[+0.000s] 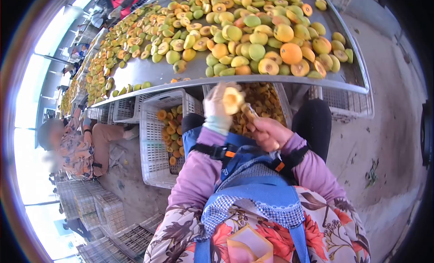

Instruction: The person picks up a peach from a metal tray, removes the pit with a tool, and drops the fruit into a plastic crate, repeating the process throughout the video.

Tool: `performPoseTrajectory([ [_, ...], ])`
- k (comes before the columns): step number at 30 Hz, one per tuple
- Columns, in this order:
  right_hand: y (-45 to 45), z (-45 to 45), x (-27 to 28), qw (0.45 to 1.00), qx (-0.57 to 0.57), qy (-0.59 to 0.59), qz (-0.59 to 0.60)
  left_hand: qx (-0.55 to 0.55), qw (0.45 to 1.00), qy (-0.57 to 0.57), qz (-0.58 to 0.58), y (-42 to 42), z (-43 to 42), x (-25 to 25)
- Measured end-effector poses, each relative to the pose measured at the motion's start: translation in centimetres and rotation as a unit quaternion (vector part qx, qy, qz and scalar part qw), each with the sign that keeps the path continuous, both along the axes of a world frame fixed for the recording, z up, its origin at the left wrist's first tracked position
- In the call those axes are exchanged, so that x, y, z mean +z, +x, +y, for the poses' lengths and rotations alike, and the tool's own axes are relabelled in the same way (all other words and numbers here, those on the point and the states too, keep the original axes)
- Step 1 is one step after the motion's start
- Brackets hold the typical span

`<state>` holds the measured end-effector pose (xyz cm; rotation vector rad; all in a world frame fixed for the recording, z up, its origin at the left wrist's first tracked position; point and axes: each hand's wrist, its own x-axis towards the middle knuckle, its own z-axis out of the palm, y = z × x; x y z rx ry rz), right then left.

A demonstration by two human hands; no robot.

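Observation:
My left hand (216,105), in a pale glove, is closed around an apricot half (233,101) whose cut face with a round hollow is turned toward my right side. My right hand (273,133) grips a short pitting tool (249,113); its working end is brownish and blurred, close beside the fruit. Whether tool and fruit touch, I cannot tell. Beneath both hands, a crate (284,104) between my knees holds many brownish-orange pieces. Just beyond, a metal table (158,75) bears a heap of halved green, yellow and orange fruit (253,39).
Left of my knee stands a white plastic crate (151,145) with orange fruit halves inside. Another crate (337,100) is under the table's right end. A person (83,145) sits at the left, and stacked crates (108,208) stand behind. The table's metal edge (307,81) crosses before me.

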<state>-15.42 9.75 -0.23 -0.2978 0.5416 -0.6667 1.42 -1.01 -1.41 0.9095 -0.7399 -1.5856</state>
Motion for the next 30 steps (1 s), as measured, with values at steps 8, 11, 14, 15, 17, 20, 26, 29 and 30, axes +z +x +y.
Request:
performPoseTrajectory([
  [8, 1.0, -0.2, -3.3, 0.740, -0.037, -0.335, 0.582, 0.033, 0.558, -0.080, -0.825, 16.0, -9.9, 3.2],
  [11, 1.3, -1.0, -2.6, 0.729, -0.019, -0.338, 0.594, 0.021, 0.601, -0.085, -0.795, 15.3, -16.4, 1.8],
  [14, 1.9, -1.5, -3.4, 0.743, -0.032, -0.360, 0.563, 0.047, 0.617, -0.083, -0.781, 13.0, -21.3, -1.1],
  [15, 2.0, -1.8, -3.8, 0.734, -0.046, -0.381, 0.561, 0.036, 0.600, -0.083, -0.795, 12.6, -22.1, -2.0],
  [17, 2.2, -1.9, -4.6, 0.714, -0.074, -0.418, 0.557, 0.010, 0.564, -0.085, -0.822, 11.8, -23.1, -3.6],
  [20, 2.2, -2.9, -2.2, 0.864, -0.038, -0.233, 0.445, -0.003, 0.647, -0.124, -0.753, 13.7, -24.4, -4.8],
  [26, 2.8, -3.3, -0.5, 0.897, -0.120, -0.222, 0.362, -0.141, 0.985, 0.075, 0.062, 7.5, -12.3, 2.1],
  [29, 3.1, -2.7, -0.9, 0.825, -0.157, -0.333, 0.429, -0.140, 0.976, 0.112, 0.128, 3.9, -6.5, 1.7],
  [30, 2.9, -2.4, -0.1, 0.823, -0.149, -0.332, 0.437, -0.128, 0.977, 0.119, 0.121, 3.1, -5.1, 0.7],
])
